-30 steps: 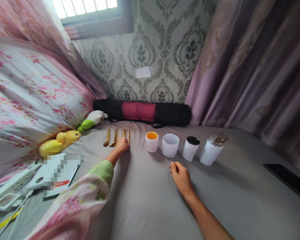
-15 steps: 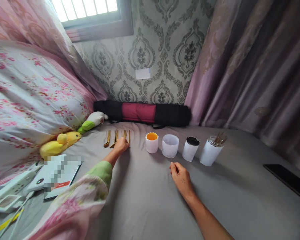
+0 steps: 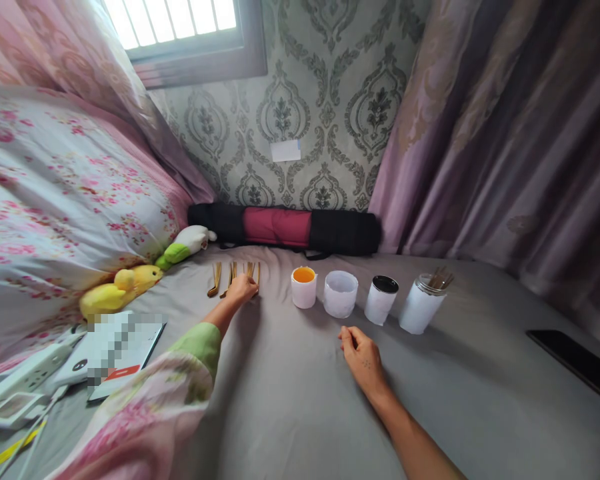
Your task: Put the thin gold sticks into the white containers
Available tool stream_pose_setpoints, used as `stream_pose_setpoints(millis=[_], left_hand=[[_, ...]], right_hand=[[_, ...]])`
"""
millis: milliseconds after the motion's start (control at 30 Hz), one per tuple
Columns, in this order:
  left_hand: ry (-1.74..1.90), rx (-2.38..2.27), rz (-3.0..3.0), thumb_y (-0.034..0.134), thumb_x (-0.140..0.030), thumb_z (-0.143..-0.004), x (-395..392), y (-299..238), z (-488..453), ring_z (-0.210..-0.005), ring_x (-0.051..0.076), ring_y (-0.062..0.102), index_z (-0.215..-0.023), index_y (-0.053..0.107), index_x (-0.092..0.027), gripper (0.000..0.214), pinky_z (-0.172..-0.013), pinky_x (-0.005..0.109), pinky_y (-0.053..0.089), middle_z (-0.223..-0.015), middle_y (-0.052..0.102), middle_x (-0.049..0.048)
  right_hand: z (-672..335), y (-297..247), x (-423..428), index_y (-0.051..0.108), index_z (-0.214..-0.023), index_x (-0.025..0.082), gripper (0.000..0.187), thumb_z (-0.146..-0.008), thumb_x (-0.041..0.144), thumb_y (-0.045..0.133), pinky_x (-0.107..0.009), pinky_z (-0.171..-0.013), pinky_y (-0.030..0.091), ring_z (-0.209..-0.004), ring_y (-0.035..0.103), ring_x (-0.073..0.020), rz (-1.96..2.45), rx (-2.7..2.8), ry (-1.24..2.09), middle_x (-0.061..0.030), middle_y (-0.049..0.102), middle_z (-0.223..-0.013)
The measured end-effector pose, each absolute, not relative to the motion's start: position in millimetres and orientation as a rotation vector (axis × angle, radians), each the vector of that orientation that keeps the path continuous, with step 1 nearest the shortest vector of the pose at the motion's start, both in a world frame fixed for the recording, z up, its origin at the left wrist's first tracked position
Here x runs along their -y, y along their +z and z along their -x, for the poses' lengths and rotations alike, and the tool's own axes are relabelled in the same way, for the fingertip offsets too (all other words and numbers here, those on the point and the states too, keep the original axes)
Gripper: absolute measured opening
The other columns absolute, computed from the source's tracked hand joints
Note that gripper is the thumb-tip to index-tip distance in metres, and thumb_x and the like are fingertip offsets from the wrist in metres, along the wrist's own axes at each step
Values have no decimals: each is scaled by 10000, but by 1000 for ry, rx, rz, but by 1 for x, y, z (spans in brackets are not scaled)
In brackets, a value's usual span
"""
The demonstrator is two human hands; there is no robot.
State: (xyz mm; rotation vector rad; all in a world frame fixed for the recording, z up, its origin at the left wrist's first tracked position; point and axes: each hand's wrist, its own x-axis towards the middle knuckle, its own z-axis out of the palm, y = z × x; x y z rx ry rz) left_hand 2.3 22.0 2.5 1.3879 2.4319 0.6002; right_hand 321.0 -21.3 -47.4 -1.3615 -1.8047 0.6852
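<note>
Thin gold-coloured cutlery lies on the grey sheet in small groups, handles pointing away from me. The leftmost group (image 3: 215, 279) has spoon-like rounded ends. My left hand (image 3: 241, 289) is closed, fingertips pinched at the near end of the rightmost gold utensil (image 3: 259, 272). It covers the near ends of the middle group (image 3: 233, 270) and the right group (image 3: 251, 269), so their kind is hidden. My right hand (image 3: 363, 357) rests on the sheet, fingers curled in and nothing visible in them. It is just in front of a translucent white cup (image 3: 341, 303).
Beside the cup stand a white-wrapped container with orange inside (image 3: 303, 293), a dark-topped container (image 3: 380, 307) and a jar of thin sticks (image 3: 421, 312). A black phone-like slab (image 3: 575, 363) lies right. Plush toys (image 3: 105, 293), a power strip (image 3: 35, 373) and a black-and-red roll bag (image 3: 277, 227) surround.
Almost nothing differs. My left hand stays at the gold cutlery with a very slight shift, and my right hand keeps its place. The whole view has tipped by a few pixels.
</note>
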Motion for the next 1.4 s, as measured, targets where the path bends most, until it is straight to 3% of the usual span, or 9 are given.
stream_pose_setpoints(millis=[233, 567, 867, 1400], left_hand=[[961, -2134, -1069, 520, -238, -699, -23, -5, -10, -570, 129, 605, -724, 594, -100, 159, -466, 180, 433, -696, 653, 97], [1356, -1675, -751, 571, -182, -718, -16, -23, -25, -532, 79, 575, -745, 537, -91, 101, -516, 183, 470, -685, 617, 69], [1479, -1398, -574, 503, -15, -733, -5, -25, -47, -527, 50, 549, -798, 554, -62, 95, -508, 153, 467, -698, 596, 64], [1636, -1192, -466, 545, -47, -707, 17, -36, -89, -501, 44, 524, -804, 589, -73, 109, -449, 139, 428, -668, 584, 45]], right_hand=[[-321, -47, 22, 584, -692, 174, 424, -816, 470, 308, -209, -505, 341, -536, 518, -131, 1363, 1802, 673, -39, 603, -600], [-321, -49, 21, 585, -693, 179, 418, -817, 469, 310, -211, -502, 342, -514, 509, -128, 1371, 1807, 669, -31, 597, -581], [-321, -47, 22, 552, -692, 176, 400, -827, 457, 301, -220, -522, 328, -541, 501, -141, 1353, 1826, 687, -29, 574, -581], [-320, -49, 21, 555, -683, 180, 373, -822, 438, 325, -211, -508, 322, -517, 500, -126, 1363, 1819, 678, -8, 563, -557]])
